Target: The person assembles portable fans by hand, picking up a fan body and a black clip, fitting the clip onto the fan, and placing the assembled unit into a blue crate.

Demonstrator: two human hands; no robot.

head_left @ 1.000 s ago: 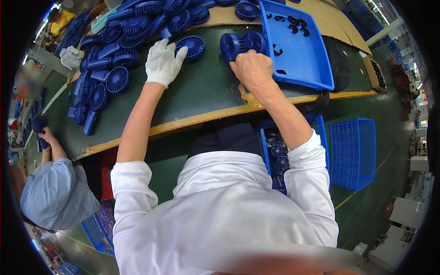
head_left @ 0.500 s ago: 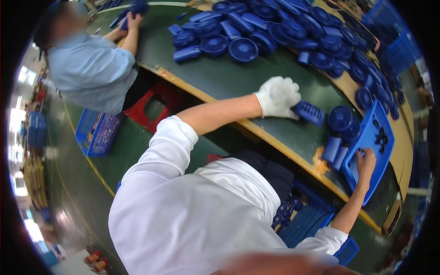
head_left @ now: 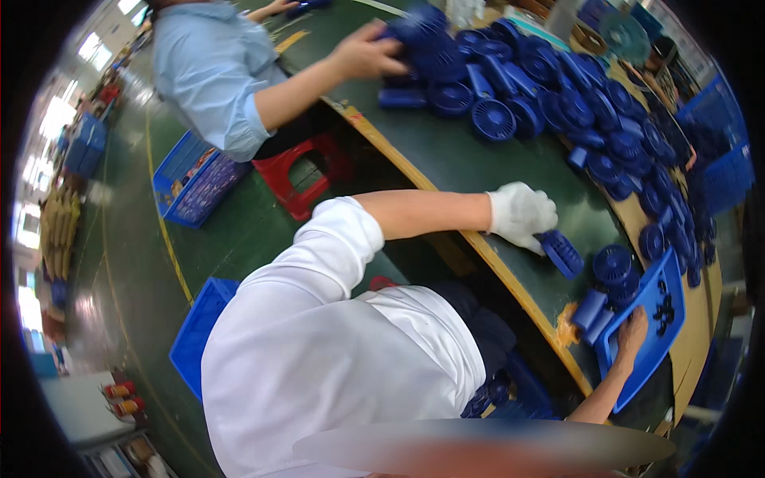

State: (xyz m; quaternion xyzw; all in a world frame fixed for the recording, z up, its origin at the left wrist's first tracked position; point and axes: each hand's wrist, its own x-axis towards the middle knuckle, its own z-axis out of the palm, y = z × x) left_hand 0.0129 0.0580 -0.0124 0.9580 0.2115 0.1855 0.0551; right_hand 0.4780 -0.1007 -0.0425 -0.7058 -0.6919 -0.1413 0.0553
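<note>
My left hand (head_left: 523, 215), in a white glove, grips a dark blue handheld-fan casing (head_left: 562, 253) with a slotted side, tilted over the green tabletop. My bare right hand (head_left: 632, 333) is inside the near part of a blue tray (head_left: 645, 378), fingers curled down; whatever they hold is hidden. Small black parts (head_left: 663, 309) lie farther along in that tray. Between my hands, round blue fan casings (head_left: 613, 264) are stacked beside the tray, with two blue handle pieces (head_left: 590, 309) lying next to them.
A large heap of blue fan casings (head_left: 574, 103) covers the table's far side. At left, a person in a light blue shirt (head_left: 211, 76) reaches to the heap. A red stool (head_left: 291, 187) and blue crates (head_left: 187, 179) stand beyond the wooden table edge (head_left: 446, 203).
The view has shifted, so the table sits lower and farther right. My left hand still holds the casing, now turned more upright. The other person's hand has come over to the heap.
</note>
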